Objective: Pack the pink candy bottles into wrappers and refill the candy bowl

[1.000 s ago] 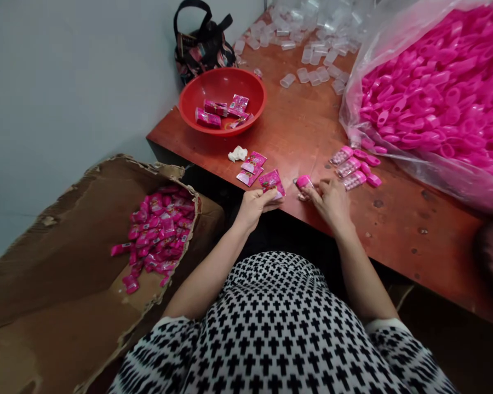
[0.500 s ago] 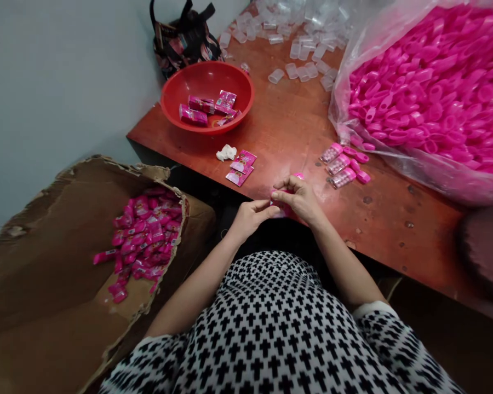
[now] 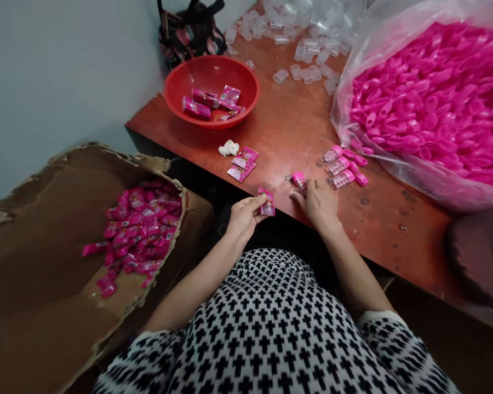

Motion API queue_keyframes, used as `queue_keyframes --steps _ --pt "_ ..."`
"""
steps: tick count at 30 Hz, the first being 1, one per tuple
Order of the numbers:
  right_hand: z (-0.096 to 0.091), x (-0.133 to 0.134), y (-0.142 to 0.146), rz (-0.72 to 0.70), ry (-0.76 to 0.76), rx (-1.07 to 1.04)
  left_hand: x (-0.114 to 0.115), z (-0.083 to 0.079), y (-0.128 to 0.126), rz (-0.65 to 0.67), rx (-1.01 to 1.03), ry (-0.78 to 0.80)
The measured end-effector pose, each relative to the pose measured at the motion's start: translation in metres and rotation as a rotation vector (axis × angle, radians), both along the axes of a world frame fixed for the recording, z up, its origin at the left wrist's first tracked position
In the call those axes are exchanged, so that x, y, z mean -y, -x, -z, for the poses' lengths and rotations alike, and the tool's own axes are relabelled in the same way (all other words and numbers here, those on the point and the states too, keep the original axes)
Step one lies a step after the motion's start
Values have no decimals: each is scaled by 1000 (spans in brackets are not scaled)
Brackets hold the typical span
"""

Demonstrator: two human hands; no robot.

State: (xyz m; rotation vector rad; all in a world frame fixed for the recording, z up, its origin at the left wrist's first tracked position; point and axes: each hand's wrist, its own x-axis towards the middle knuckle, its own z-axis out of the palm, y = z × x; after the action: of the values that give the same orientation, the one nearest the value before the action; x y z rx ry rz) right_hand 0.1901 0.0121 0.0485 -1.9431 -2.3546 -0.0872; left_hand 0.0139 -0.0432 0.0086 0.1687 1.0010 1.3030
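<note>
A small pink sachet [image 3: 267,202] is pinched between the thumb and fingers of my left hand [image 3: 245,216], just over the table's front edge. My right hand [image 3: 321,203] rests on the table, its thumb and fingers around the lower end of a small clear bottle with a pink cap [image 3: 298,179]. To its right lie several clear bottles filled with small pale balls [image 3: 338,166], beside loose pink caps [image 3: 356,161]. Left of my hands, two flat pink sachets [image 3: 244,163] overlap next to a crumpled white wad [image 3: 229,148].
A red bowl [image 3: 181,113] holds several pink packets. Below left, an open cardboard box [image 3: 33,262] contains many pink packages. A plastic bag [image 3: 340,101] full of pink parts stands at right, with clear cups [image 3: 308,75] behind and a dark patterned bag [image 3: 193,35] at back left.
My hands have moved apart. The left now holds the sachet alone, while the right has shifted right and down onto the pink-capped bottle on the table.
</note>
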Motion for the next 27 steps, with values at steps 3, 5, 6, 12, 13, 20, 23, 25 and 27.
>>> queue_keyframes --steps 3,5,6,12,13,20,23,25,27 --pt "3 -5 -6 24 11 -80 -7 -3 0 -136 114 22" --pt "4 4 -6 2 77 -384 -11 -6 0 -216 161 23" --pt "5 12 -5 -12 159 -583 -12 -8 0 -243 178 24" --pt "11 74 25 26 606 -1287 -18 -16 -8 -248 190 -3" --pt "14 78 31 37 613 -1312 -19 -16 -10 -245 187 -13" --pt "21 71 47 45 607 -1386 -17 -18 -24 -229 134 -83" --pt "23 69 46 44 628 -1425 -17 -19 -25 -185 89 -134" --pt "24 68 45 36 657 -1449 -17 -20 -23 -152 54 -161" --pt "25 66 44 23 662 -1461 -18 -20 -21 -103 43 -189"
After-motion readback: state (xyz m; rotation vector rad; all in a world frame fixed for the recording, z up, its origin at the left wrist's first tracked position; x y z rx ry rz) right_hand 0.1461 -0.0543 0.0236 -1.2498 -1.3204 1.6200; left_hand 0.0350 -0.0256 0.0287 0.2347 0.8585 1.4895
